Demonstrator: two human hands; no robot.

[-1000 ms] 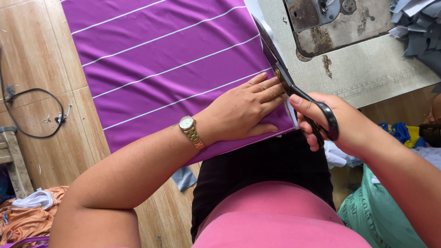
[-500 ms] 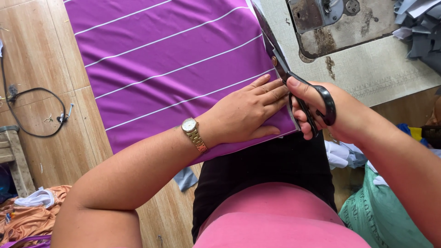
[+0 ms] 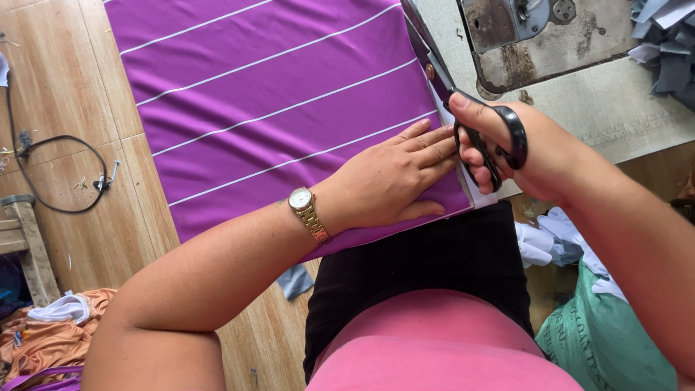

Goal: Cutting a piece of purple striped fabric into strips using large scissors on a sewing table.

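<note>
Fabric (image 3: 289,108), purple with white stripes, lies flat under the left hand (image 3: 391,181), palm down, fingers spread toward its right edge. Just beside them, the right hand (image 3: 521,156) grips black scissors (image 3: 470,116), blades running along that edge, away from the body.

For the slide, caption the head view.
Left hand flattens striped purple fabric while right hand works black scissors along its edge.

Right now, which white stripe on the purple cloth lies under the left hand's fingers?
The second white stripe from the near edge; the left hand covers its right end. The others lie farther away.
</note>
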